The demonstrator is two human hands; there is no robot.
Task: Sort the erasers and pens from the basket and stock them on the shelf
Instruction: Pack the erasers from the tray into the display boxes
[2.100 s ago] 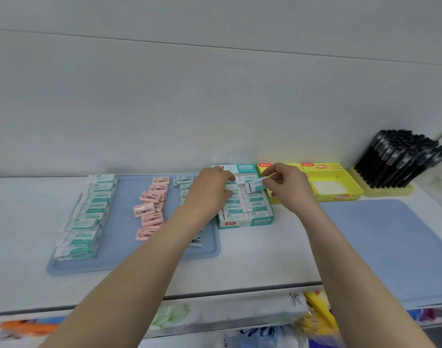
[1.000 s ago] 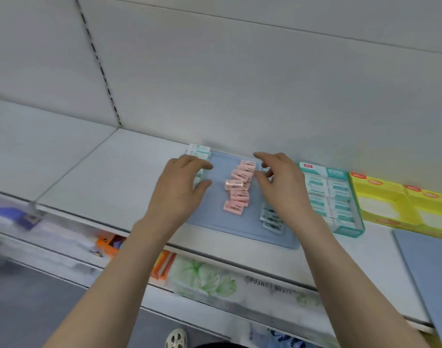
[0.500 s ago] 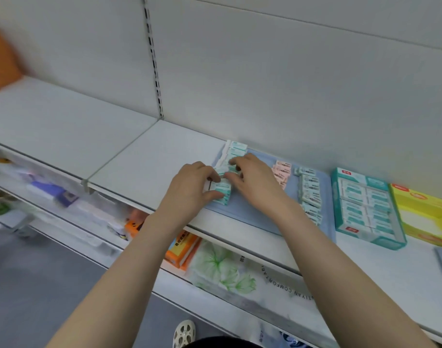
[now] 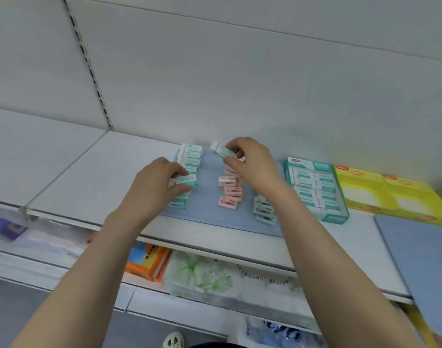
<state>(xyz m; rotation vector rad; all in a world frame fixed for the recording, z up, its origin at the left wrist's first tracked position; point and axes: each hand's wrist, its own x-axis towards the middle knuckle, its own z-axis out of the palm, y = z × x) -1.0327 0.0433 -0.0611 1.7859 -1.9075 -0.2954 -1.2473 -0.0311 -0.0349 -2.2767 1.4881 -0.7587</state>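
**Shelf stocking, erasers sorted by kind.** The shelf [image 4: 94, 177] carries a blue mat [image 4: 209, 219], which serves as the sorting ground. The erasers on it lie in separate columns, apparently so that each kind stays apart and faces forward.

Just right of the mat stands an open teal box [image 4: 336, 218] packed with erasers, and farther right of the mat is a yellow box [image 4: 390, 194].

Along the mat's left side runs the teal column [image 4: 192, 156]. Down the mat's middle runs the pink column [image 4: 230, 190]. At the mat's right edge is a third column [image 4: 263, 212], partly hidden by the right forearm.

The left hand [image 4: 152, 189], over the mat's left side, has its thumb and fingers curled in a pinch on one teal eraser [image 4: 187, 180]. It holds the eraser at the teal column, probably to square it into line.

The right hand [image 4: 255, 167], over the back of the mat, pinches a second eraser [image 4: 222, 149] between thumb and fingertips. The eraser is lifted and tilted, judged to be bound for the column's far end.

Neither pens nor basket are in view.
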